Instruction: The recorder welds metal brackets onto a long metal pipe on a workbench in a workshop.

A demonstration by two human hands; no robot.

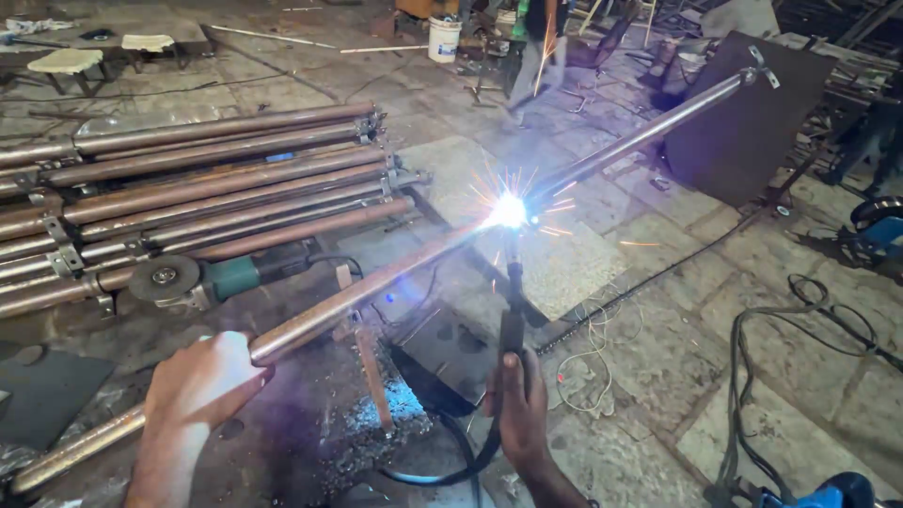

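An angle grinder (202, 279) lies between the stacked pipes (188, 179) and the held pipe (376, 287).

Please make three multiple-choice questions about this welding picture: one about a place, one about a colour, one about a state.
1. Where does the angle grinder lie?
A. Beside the stacked pipes
B. In the white bucket
C. On a stool

2. What colour is the grinder's body?
A. Red
B. Green
C. Yellow

3. What is the left hand doing?
A. Hanging free
B. Gripping the long pipe
C. Holding the grinder

Answers: 1 A, it rests against the pile's near edge. 2 B, its casing is green. 3 B, its fingers wrap the pipe, while the right hand holds the electrode holder at the bright arc.
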